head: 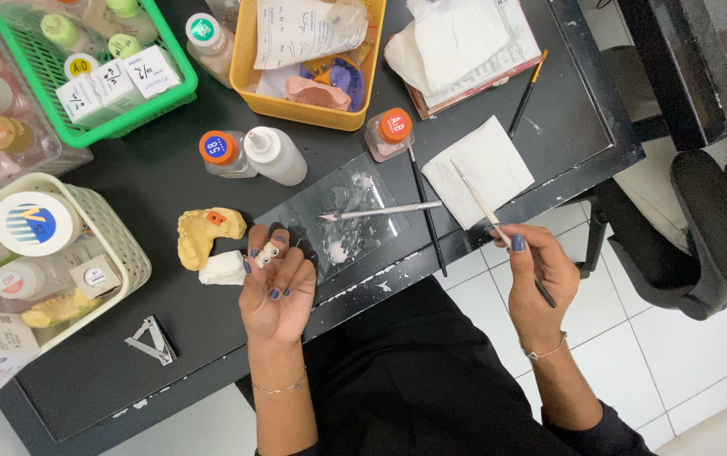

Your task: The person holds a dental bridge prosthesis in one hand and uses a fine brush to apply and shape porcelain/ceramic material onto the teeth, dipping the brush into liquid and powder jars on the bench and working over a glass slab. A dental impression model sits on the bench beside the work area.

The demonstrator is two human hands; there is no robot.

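Holding a small dental piece and a fine brush over the dark tabletop

Pinching a small pale dental piece (269,252) between its fingertips, the left hand (276,291) is raised near the front edge of the tabletop (160,181), palm turned up; its grip is clamped on the piece. The right hand (538,279) is past the front right corner of the tabletop, above the white floor tiles, and its grip is closed around a thin brush (498,230), whose pale end points up toward a white paper square (480,167) lying close to the right edge.

Between the two hands, a clear glass slab (346,215) lies at the front edge, with pale smears on it. A metal instrument (380,210) rests across this slab, and a second thin dark brush (425,207) lies just beside it. Just left of the left hand there is a yellow plaster cast (203,232) and a small white block (222,268), touching each other.

Further back stand two small bottles with orange caps (220,149) (393,128) and a white dropper bottle (275,154). At the back edge are a yellow basket (313,101) with papers and a green basket (139,105) with bottles. A cream basket (118,241) sits at the left edge, and a small metal clip (152,340) lies near the front left corner.
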